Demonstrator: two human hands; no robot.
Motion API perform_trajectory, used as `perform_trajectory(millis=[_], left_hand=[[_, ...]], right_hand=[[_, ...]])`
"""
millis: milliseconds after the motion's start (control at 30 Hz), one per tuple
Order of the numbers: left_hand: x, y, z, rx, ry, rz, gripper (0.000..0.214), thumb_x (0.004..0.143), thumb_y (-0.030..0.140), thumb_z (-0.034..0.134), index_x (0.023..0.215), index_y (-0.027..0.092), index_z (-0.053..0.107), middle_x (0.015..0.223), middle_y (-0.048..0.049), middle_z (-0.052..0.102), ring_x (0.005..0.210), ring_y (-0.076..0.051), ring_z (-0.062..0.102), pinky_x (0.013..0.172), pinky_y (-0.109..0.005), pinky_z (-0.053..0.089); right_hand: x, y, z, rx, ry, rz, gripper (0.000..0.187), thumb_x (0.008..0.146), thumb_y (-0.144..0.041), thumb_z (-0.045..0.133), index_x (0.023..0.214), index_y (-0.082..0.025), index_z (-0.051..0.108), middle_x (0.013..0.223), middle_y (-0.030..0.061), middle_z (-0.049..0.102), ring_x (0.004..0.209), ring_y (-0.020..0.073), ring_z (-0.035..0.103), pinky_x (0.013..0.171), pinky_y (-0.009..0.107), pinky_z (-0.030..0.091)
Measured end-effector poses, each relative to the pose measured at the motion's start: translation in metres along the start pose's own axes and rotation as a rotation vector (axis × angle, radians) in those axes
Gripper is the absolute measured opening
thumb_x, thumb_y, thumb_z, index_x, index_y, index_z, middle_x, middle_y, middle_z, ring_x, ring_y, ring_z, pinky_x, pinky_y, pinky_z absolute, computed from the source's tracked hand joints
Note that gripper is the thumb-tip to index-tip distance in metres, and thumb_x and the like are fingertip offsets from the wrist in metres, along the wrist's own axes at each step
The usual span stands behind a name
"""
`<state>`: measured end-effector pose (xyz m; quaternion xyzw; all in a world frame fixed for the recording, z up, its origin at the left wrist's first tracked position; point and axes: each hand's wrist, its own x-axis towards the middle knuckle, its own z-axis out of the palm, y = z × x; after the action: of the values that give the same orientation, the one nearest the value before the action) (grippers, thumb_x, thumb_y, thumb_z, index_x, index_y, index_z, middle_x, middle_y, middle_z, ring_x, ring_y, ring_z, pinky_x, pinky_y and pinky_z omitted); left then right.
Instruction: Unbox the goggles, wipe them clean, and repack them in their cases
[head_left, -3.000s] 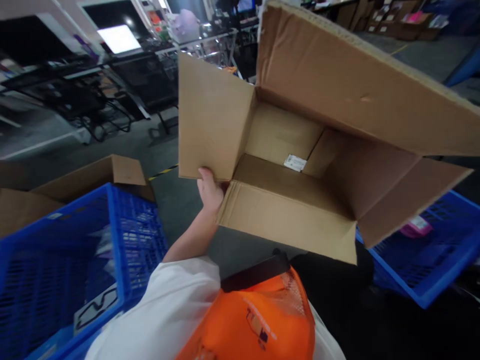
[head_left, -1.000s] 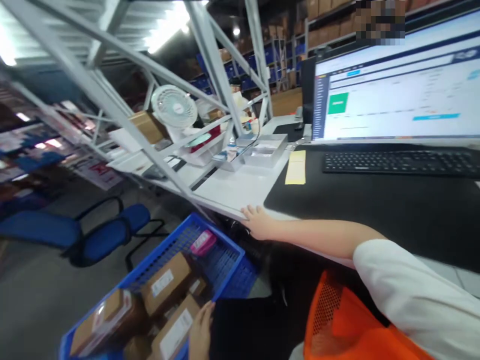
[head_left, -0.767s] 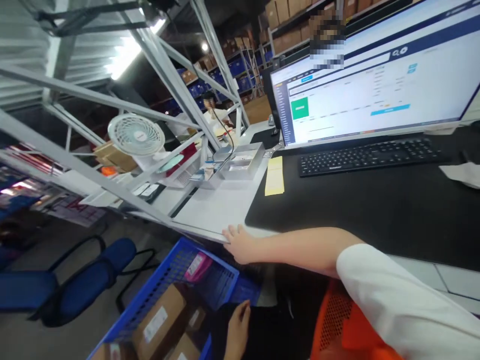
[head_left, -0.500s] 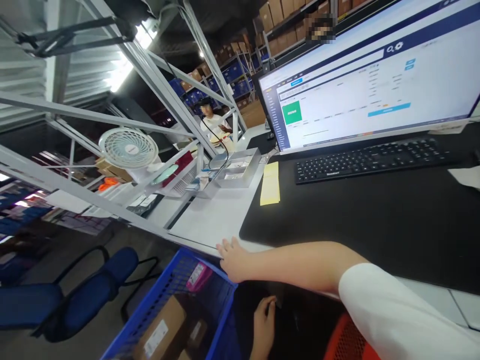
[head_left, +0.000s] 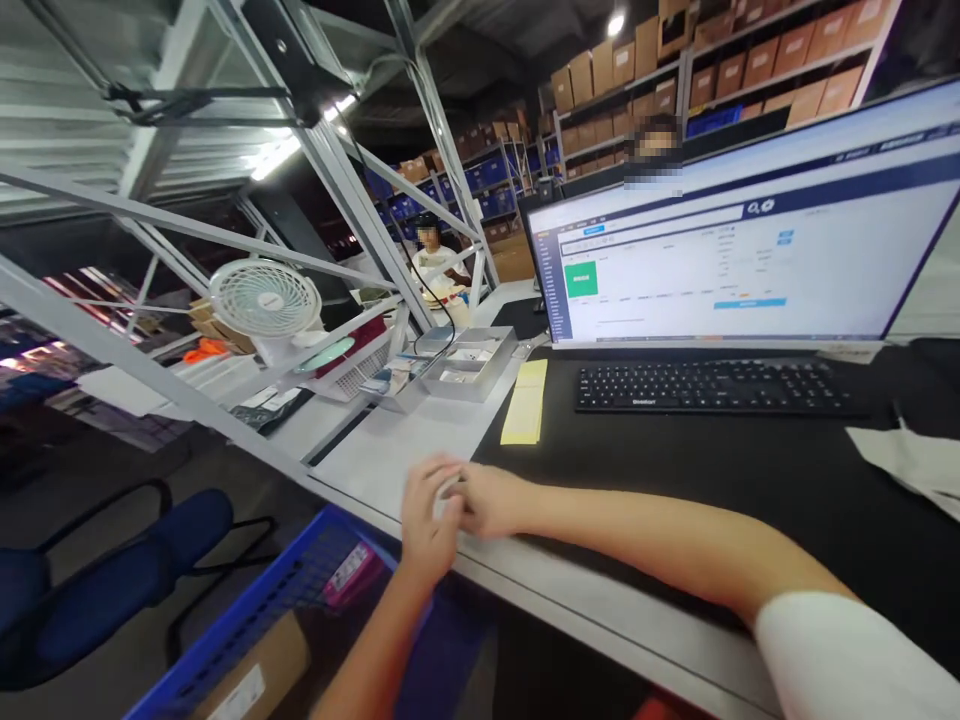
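My two hands meet at the front edge of the white desk (head_left: 390, 450). My left hand (head_left: 422, 525) comes up from below the edge, its fingers curled over the tips of my right hand (head_left: 489, 500). My right forearm lies along the desk edge beside the black mat (head_left: 712, 470). A small pale thing (head_left: 448, 487) shows between the fingers of both hands; I cannot make out what it is. Under the hands stands a blue crate (head_left: 247, 620) holding a brown labelled box (head_left: 251, 675) and a pink packet (head_left: 352, 570).
On the mat sit a black keyboard (head_left: 712, 387) and a lit monitor (head_left: 742, 260), with a yellow label strip (head_left: 525, 413) to the left. Metal trays (head_left: 469, 362), a white fan (head_left: 264, 300) and a slanted steel frame (head_left: 150, 375) stand left. A blue chair (head_left: 112, 590) stands by the crate. Another person (head_left: 435, 262) sits far back.
My left hand has risen from beside the blue crate to the desk edge and closed over my right hand's fingertips. The view has lifted and swung slightly right.
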<state>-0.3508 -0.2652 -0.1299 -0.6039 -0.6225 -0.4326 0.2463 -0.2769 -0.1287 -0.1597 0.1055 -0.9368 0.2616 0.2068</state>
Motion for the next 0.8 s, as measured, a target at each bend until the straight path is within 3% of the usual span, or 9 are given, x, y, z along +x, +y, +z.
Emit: perform_trajectory(millis=[67,167,267,367,467,533,600,700,800], left_hand=[[0.042,0.004,0.042,-0.111,-0.3,0.011,0.051,0.104,0.053,0.038,0.137,0.021,0.061,0.141,-0.0151,0.062,0.144,-0.031,0.046,0.119,-0.056,0.037],[0.074,0.018,0.109,-0.241,-0.732,0.02,0.069,0.101,0.066,0.026,0.152,0.025,0.048,0.162,-0.0146,0.042,0.158,-0.035,0.022,0.126,-0.067,0.013],[0.075,0.028,0.152,-0.302,-0.917,0.023,0.076,0.099,0.071,0.025,0.154,0.024,0.045,0.166,-0.0144,0.035,0.16,-0.036,0.014,0.125,-0.071,0.008],[0.064,0.027,0.164,-0.387,-0.954,0.03,0.077,0.099,0.071,0.025,0.155,0.021,0.044,0.167,-0.0147,0.033,0.161,-0.034,0.012,0.127,-0.068,0.009],[0.058,0.019,0.157,-0.446,-0.967,0.036,0.072,0.1,0.068,0.028,0.154,0.024,0.046,0.167,-0.012,0.035,0.161,-0.033,0.012,0.128,-0.065,0.008],[0.057,0.014,0.153,-0.448,-0.977,0.042,0.068,0.101,0.066,0.029,0.151,0.025,0.051,0.167,-0.011,0.034,0.161,-0.034,0.011,0.128,-0.066,0.008],[0.057,0.009,0.154,-0.451,-0.992,0.036,0.07,0.101,0.068,0.029,0.145,0.023,0.058,0.169,-0.012,0.03,0.161,-0.036,0.008,0.127,-0.067,0.01],[0.054,0.002,0.163,-0.499,-0.977,0.043,0.073,0.098,0.072,0.034,0.137,0.02,0.066,0.168,-0.0149,0.032,0.161,-0.038,0.009,0.127,-0.065,0.015],[0.051,-0.004,0.172,-0.542,-0.859,0.047,0.069,0.097,0.07,0.041,0.131,0.016,0.07,0.161,-0.0172,0.043,0.159,-0.037,0.017,0.127,-0.06,0.023]], right_hand=[[-0.036,0.019,-0.036,-0.045,0.134,0.052,0.031,0.091,-0.025,0.061,0.119,-0.014,0.069,0.127,0.0162,0.064,0.113,0.0281,0.064,0.098,0.044,0.056],[-0.087,0.044,-0.069,-0.075,0.269,0.091,0.038,0.088,-0.021,0.058,0.123,-0.01,0.068,0.125,0.0192,0.067,0.116,0.0304,0.064,0.101,0.047,0.055],[-0.12,0.062,-0.073,-0.094,0.327,0.141,0.058,0.084,-0.02,0.059,0.141,-0.008,0.058,0.139,0.022,0.061,0.129,0.0334,0.059,0.109,0.051,0.051],[-0.132,0.067,-0.066,-0.103,0.353,0.153,0.074,0.081,-0.018,0.058,0.153,-0.005,0.045,0.153,0.0231,0.049,0.143,0.0328,0.048,0.115,0.051,0.047],[-0.131,0.062,-0.064,-0.078,0.331,0.088,0.063,0.078,-0.016,0.058,0.14,-0.008,0.061,0.145,0.0203,0.058,0.139,0.0319,0.052,0.111,0.049,0.05],[-0.129,0.056,-0.064,-0.087,0.297,0.016,0.042,0.077,-0.014,0.058,0.114,-0.014,0.076,0.121,0.0148,0.073,0.121,0.0305,0.065,0.101,0.044,0.056],[-0.13,0.052,-0.062,-0.125,0.273,-0.025,0.017,0.077,-0.015,0.06,0.08,-0.017,0.076,0.083,0.0084,0.075,0.088,0.0258,0.072,0.079,0.036,0.059],[-0.134,0.052,-0.058,-0.162,0.278,-0.013,0.024,0.079,-0.018,0.062,0.055,-0.018,0.062,0.054,0.0024,0.059,0.054,0.017,0.057,0.053,0.029,0.046],[-0.136,0.056,-0.058,-0.155,0.335,-0.011,0.027,0.083,-0.016,0.058,0.056,-0.018,0.058,0.056,0.0021,0.058,0.055,0.0154,0.053,0.053,0.029,0.042]])
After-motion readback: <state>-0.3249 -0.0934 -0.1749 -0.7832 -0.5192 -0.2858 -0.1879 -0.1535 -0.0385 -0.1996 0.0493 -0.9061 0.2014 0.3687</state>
